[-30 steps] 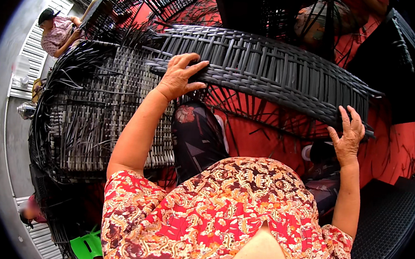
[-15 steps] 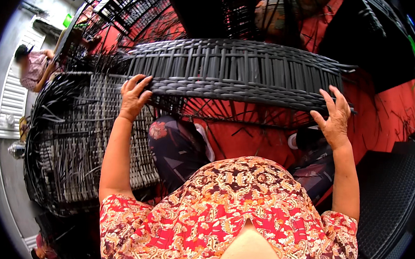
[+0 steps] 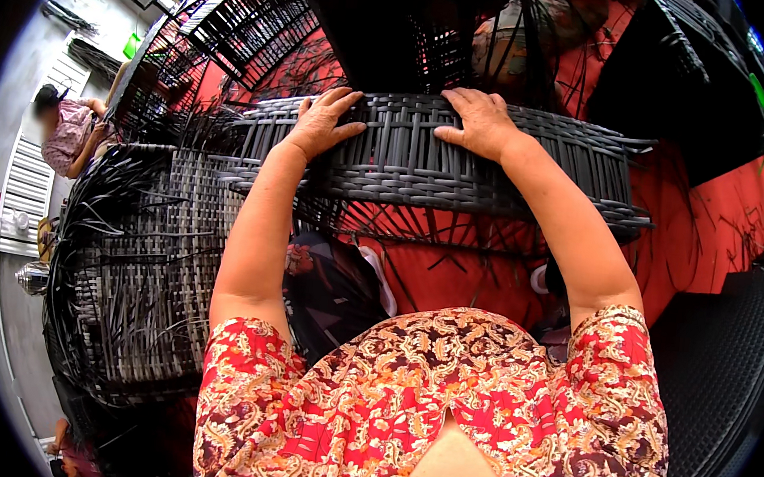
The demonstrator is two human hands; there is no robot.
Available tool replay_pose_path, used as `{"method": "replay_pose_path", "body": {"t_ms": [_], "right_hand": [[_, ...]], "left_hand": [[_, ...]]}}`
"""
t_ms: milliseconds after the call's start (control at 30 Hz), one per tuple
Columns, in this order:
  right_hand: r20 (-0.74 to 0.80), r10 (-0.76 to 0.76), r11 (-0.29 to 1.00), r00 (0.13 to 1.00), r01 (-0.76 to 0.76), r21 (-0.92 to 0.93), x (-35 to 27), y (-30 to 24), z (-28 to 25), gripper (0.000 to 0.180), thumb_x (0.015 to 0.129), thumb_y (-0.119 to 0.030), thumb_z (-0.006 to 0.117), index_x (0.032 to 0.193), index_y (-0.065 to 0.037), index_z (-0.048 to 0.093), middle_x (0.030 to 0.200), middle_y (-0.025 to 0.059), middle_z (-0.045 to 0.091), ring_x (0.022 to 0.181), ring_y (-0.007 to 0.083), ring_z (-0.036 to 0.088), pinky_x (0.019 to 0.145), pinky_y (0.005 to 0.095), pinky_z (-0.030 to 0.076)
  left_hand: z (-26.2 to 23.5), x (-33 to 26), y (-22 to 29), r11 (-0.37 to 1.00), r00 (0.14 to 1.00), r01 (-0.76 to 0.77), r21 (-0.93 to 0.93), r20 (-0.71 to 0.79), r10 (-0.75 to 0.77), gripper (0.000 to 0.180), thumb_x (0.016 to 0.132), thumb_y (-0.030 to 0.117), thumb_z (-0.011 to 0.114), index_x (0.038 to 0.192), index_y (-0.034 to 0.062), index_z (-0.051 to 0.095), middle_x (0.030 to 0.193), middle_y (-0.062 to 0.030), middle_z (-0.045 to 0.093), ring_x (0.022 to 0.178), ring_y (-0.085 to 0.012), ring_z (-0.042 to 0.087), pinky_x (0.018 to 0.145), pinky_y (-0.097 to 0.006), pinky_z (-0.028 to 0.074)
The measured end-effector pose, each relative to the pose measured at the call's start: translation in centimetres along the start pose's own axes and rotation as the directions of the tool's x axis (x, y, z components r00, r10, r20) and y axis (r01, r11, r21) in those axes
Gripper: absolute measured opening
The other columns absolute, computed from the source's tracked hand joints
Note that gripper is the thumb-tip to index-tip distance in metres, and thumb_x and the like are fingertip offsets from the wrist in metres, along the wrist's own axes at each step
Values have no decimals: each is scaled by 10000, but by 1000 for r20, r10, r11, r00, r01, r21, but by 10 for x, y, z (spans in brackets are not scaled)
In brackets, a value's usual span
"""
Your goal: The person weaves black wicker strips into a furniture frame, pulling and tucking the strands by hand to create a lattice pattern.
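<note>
A long panel of woven dark grey rattan (image 3: 406,164) lies across in front of me, over a red metal frame (image 3: 451,275). My left hand (image 3: 321,122) rests flat on its top edge at the left, fingers spread. My right hand (image 3: 478,120) presses flat on the top edge near the middle, fingers pointing left. Neither hand grips anything. Loose strand ends hang below the panel.
A half-woven dark rattan piece (image 3: 132,273) with loose strands stands at my left. Black wire frames (image 3: 238,21) are stacked behind. Another person (image 3: 68,129) in a pink top sits at the far left. A finished woven surface (image 3: 721,373) lies at my right.
Both hands have moved inward along the panel's top edge, from its two ends toward the middle. The panel now sits level and closer in front of me.
</note>
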State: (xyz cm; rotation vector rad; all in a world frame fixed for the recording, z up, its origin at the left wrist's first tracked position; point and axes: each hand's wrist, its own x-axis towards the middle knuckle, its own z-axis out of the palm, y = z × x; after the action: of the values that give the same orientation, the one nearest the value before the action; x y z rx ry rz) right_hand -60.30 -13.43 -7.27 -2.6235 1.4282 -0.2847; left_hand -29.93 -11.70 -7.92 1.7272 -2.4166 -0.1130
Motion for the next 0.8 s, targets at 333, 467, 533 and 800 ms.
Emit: {"method": "replay_pose_path", "body": {"t_ms": [333, 467, 533, 800], "right_hand": [[-42, -34, 992, 999, 38, 119, 10, 7, -8, 628, 760, -530, 593, 1215, -102, 529, 1169, 127, 554, 1115, 301, 490, 950, 408, 362], [-15, -2, 998, 1000, 3, 65, 23, -22, -25, 726, 745, -579, 584, 1303, -132, 459, 1358, 115, 417, 1258, 279, 371, 1025, 425, 285], [45, -26, 997, 999, 22, 71, 37, -37, -21, 745, 763, -575, 572, 1335, -122, 419, 1388, 102, 383, 1293, 270, 326, 1053, 411, 236], [30, 4, 998, 1000, -6, 62, 50, -62, -2, 594, 798, -550, 546, 1219, -134, 513, 1142, 96, 582, 1087, 286, 521, 917, 459, 377]], "left_hand": [[-1, 5, -4, 992, 963, -126, 28, -238, 129, 450, 807, 437, 591, 1199, 217, 567, 1200, -51, 523, 1164, -241, 447, 1012, -399, 261], [-23, -17, -53, 992, 965, -37, 119, -255, 66, 543, 800, 482, 578, 1287, 266, 471, 1340, -35, 426, 1238, -223, 392, 1022, -466, 220], [-29, -36, -84, 979, 990, 57, 194, -135, -31, 566, 815, 491, 557, 1313, 249, 441, 1390, -28, 377, 1302, -214, 327, 1041, -518, 185], [-32, -51, -108, 957, 975, 222, 184, -20, -222, 547, 830, 506, 540, 1303, 247, 450, 1381, -31, 387, 1310, -213, 314, 1043, -548, 171]]}}
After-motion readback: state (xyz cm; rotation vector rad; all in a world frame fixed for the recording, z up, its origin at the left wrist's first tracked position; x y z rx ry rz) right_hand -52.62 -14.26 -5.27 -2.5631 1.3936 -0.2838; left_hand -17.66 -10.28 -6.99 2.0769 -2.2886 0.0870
